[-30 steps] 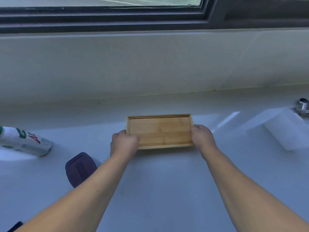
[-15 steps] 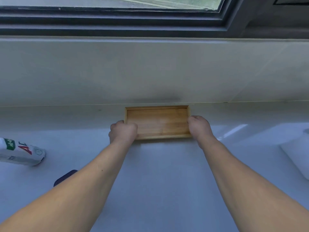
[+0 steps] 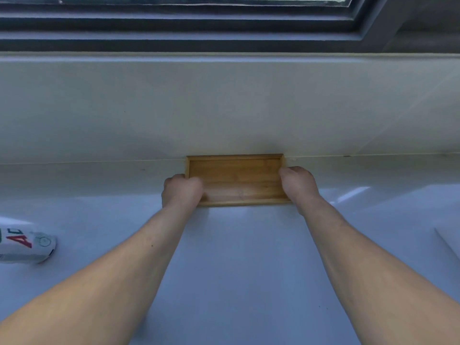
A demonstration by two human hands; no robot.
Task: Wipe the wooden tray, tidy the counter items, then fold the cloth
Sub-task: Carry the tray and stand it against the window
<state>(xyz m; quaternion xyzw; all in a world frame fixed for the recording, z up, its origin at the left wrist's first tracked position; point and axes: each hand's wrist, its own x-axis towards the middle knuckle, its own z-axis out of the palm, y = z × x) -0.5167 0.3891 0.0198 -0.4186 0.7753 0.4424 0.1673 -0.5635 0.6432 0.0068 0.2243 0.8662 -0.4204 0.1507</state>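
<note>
A rectangular wooden tray (image 3: 237, 179) lies flat on the white counter, its far edge against the pale wall. Nothing is inside it. My left hand (image 3: 181, 190) grips the tray's left short end with the thumb over the rim. My right hand (image 3: 300, 184) grips the right short end the same way. Both arms are stretched far forward. No cloth is in view.
A white bottle (image 3: 26, 245) with red and green print lies on its side at the left edge of the counter. A white object's corner (image 3: 449, 241) shows at the right edge. A dark window frame (image 3: 174, 33) runs above the wall.
Both hands have pushed the tray away from me across the counter until it meets the wall. The dark purple object at lower left has dropped out of view.
</note>
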